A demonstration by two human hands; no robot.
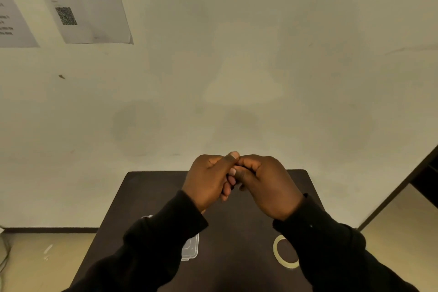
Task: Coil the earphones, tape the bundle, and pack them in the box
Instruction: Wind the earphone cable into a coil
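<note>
Both hands meet above the dark table [166, 187]: left hand [208, 180] and right hand [265, 185] touching, fingers curled around something small and dark between them, likely the earphones, mostly hidden. Clear box [190, 248] sits under the left sleeve; tape roll [282, 253] under the right sleeve.

I'm standing in what looks like a plain office or lab room: a bare cream wall [237, 54] with printed instruction sheets [83, 2] taped up, one carrying a QR code [66, 16], a small dark counter [237, 232] pushed against it, and a pale hard floor [42, 261] below.
</note>
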